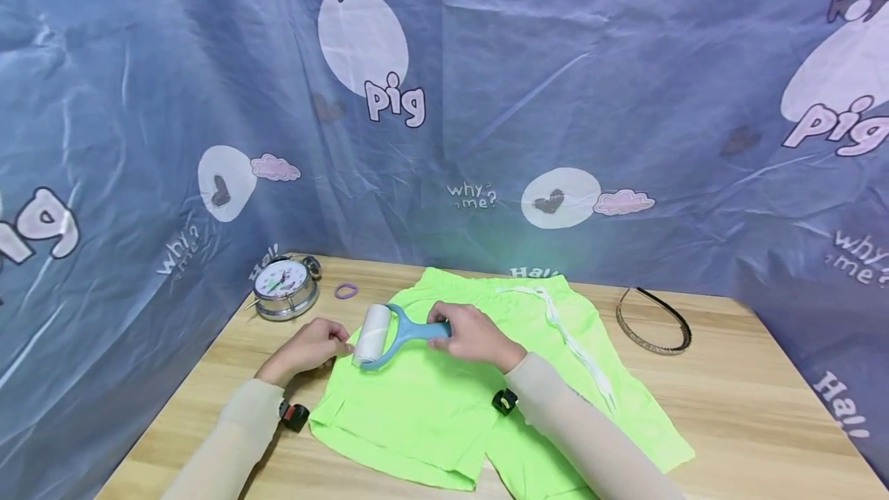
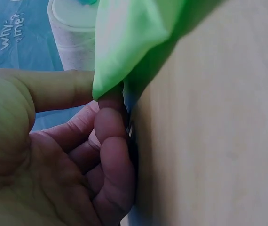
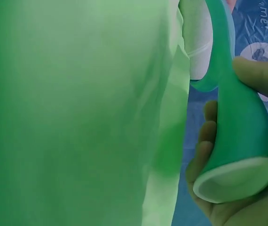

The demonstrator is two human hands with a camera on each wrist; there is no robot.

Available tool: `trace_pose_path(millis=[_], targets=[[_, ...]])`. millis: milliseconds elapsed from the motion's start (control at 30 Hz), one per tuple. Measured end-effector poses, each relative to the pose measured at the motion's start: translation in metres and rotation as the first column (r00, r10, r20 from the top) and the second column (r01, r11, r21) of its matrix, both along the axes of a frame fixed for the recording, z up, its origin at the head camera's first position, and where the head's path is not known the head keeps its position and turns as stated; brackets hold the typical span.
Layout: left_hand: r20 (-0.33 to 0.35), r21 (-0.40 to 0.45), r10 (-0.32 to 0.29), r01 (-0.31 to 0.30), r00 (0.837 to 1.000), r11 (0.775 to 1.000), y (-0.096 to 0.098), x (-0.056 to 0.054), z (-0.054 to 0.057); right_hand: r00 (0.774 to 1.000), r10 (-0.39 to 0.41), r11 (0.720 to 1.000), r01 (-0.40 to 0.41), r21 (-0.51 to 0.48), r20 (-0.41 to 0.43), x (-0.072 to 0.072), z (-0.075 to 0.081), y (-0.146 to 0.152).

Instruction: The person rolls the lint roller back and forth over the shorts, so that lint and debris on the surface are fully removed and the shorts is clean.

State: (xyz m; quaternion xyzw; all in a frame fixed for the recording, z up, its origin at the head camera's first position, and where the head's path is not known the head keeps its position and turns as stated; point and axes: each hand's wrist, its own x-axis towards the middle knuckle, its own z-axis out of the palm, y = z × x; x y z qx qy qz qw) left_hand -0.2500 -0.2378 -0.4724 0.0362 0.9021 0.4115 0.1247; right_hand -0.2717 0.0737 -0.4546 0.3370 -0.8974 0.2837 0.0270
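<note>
Bright green shorts (image 1: 444,400) with a white drawstring (image 1: 572,338) lie flat on the wooden table (image 1: 750,423). My right hand (image 1: 472,336) grips the blue handle of a lint roller (image 1: 389,334), whose white roll rests on the shorts' left edge. In the right wrist view the lint roller handle (image 3: 240,136) sits in my curled fingers beside the green cloth (image 3: 77,113). My left hand (image 1: 316,343) pinches the shorts' left edge; the left wrist view shows thumb and fingers (image 2: 110,122) closed on the green fabric (image 2: 134,42), with the roller's white roll (image 2: 75,37) just behind.
A silver alarm clock (image 1: 285,288) stands at the table's far left corner, a purple hair tie (image 1: 346,290) beside it. A thin dark headband (image 1: 654,320) lies right of the shorts. Blue patterned sheeting (image 1: 556,99) walls the table on three sides.
</note>
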Motion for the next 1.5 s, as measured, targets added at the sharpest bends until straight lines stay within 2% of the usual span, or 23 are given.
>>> trace_pose_path(millis=[200, 400, 633, 900, 1267, 1500], targets=[[-0.016, -0.013, -0.007, 0.007, 1.0, 1.0, -0.002, 0.002, -0.001, 0.997, 0.072, 0.997, -0.071, -0.025, 0.041, -0.002, -0.004, 0.002], [-0.029, -0.07, -0.019, 0.017, 0.999, 0.997, 0.0, 0.002, 0.001, 0.99, 0.083, 0.996, -0.077, -0.054, 0.111, -0.004, -0.007, 0.004], [-0.024, -0.102, -0.022, 0.019, 0.999, 0.995, 0.001, 0.002, 0.004, 0.984, 0.098, 0.994, -0.088, -0.072, 0.152, -0.005, -0.008, 0.01], [0.001, -0.105, 0.007, -0.007, 1.0, 0.994, 0.002, 0.003, 0.007, 0.979, 0.046, 0.994, -0.024, -0.111, 0.197, -0.007, -0.004, 0.023], [0.006, -0.115, 0.016, -0.015, 1.0, 0.993, 0.002, 0.005, 0.007, 0.977, 0.006, 0.997, 0.011, -0.08, 0.214, 0.001, 0.001, 0.047], [0.017, -0.092, 0.018, -0.016, 1.0, 0.996, 0.002, 0.005, 0.007, 0.984, -0.035, 0.996, 0.049, -0.071, 0.176, 0.008, -0.001, 0.064]])
